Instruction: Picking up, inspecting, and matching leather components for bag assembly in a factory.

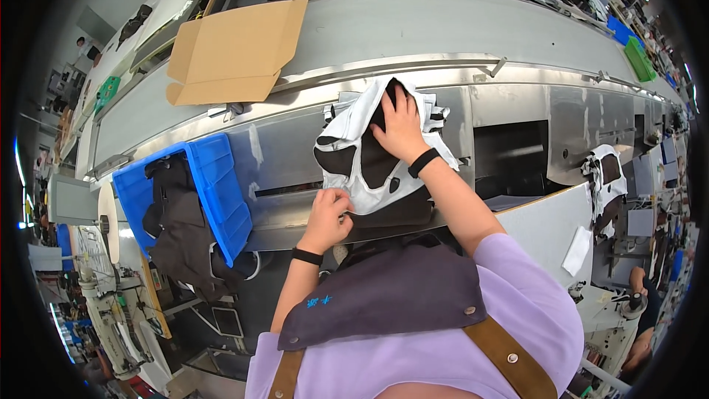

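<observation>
Sewn fabric piece [378, 164]: white with dark panels, lying rumpled near the middle of the frame on the metal surface [284, 157], with layered strip ends poking out on both sides of its upper part
Right hand [402, 127]: spread wide over the upper part of the piece, thumb apart from the fingers, fingertips at the dark hollow inside the raised white edge
Left hand [329, 216]: narrow, thumb and forefinger brought together at the lower left edge of the piece, pinching it
Wrists: a black band [424, 162] on the right, another on the left
Dark flat material [395, 223]: just below the piece, partly covered by it
Metal cutout [511, 155]: rectangular and dark inside, right of centre
Blue plastic crate [218, 181]: tilted, left of centre, with dark fabric articles [177, 214] spilling over its lower side
Cardboard box [236, 52]: upper left, flap folded out toward the worker
Grey belt-like strip [399, 29]: across the upper part of the frame, beyond a metal rail
Second white-and-dark piece [610, 181]: right side, at the edge of a white worktop
Folded white cloth [577, 251]: lower right, on that worktop
Clothing: dark apron [399, 292] with brown straps over a lilac shirt [528, 281], bottom centre
</observation>
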Demonstrator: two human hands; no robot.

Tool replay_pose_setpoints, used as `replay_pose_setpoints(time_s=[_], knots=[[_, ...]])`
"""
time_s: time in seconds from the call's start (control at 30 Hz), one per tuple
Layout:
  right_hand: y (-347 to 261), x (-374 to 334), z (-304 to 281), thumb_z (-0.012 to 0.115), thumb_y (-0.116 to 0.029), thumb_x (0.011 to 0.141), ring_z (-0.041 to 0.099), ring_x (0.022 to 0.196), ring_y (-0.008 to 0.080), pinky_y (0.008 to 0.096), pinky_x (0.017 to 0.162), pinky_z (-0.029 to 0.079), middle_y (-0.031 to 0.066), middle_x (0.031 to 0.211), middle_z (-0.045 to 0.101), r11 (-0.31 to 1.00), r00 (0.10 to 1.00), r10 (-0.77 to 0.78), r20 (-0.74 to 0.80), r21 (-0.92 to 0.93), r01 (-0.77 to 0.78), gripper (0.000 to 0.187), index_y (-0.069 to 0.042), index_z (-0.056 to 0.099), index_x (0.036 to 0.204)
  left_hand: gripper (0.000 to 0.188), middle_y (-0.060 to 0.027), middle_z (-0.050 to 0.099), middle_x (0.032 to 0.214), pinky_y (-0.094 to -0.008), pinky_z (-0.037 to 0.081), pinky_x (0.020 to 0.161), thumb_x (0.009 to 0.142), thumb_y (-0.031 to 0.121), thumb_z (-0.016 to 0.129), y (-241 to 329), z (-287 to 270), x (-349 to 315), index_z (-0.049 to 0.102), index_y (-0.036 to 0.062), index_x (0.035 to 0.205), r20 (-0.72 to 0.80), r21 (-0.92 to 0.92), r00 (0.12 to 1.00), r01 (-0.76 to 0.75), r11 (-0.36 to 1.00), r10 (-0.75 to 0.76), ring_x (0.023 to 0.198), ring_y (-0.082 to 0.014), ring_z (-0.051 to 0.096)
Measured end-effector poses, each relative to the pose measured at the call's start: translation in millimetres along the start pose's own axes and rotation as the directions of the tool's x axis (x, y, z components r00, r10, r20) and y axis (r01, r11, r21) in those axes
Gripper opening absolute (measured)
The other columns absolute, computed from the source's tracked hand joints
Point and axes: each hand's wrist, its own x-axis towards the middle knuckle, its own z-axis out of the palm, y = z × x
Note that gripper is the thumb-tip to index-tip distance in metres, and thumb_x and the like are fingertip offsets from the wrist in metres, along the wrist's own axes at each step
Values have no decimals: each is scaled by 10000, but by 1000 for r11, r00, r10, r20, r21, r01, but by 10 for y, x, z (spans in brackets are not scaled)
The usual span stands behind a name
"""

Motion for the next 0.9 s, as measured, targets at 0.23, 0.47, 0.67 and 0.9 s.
replay_pose_setpoints(time_s=[0.23, 0.47, 0.67, 0.9], knots=[[153, -291, -61, 737, -299, 762, 320, 1316, 456, 562, 1039, 327, 252, 1374, 399, 986, 995, 33, 96, -163, -17, 704, -34, 461, 1353, 342, -48, 604, 982, -272, 446, 815, 907, 235, 658, -213, -160, 662, 539, 9, 1134, 138, -716, 849, 441, 541, -510, 905, -119, 541], [82, -260, -470, 725, -255, 768, 385, 1265, 437, 541, 1017, 345, 261, 1317, 431, 973, 999, 23, -36, -229, -31, 694, -22, 430, 1352, 352, -75, 610, 1043, -303, 479, 775, 906, 161, 672, -352, -127, 1299, 499, 50, 1192, 114, -970, 815, 214, 113, -568, 923, -153, 586], [77, -255, -449, 717, -214, 769, 477, 1190, 361, 486, 984, 401, 138, 1175, 570, 988, 998, -61, 30, -139, 65, 501, -30, 567, 1210, 246, -77, 633, 965, -413, 536, 808, 914, 233, 677, -633, -45, 1367, 574, 75, 1072, 376, -925, 679, 231, -302, -631, 868, -222, 632], [-371, 47, -86, 670, -334, 850, 407, 1268, 492, 511, 1075, 348, 235, 1396, 463, 929, 929, -357, 98, -61, 364, 587, -95, 499, 1358, 368, -150, 664, 1042, -448, 502, 880, 1018, 331, 439, -786, -58, 983, 570, 21, 1168, 235, -942, 848, 79, -325, -476, 965, -297, 650]])
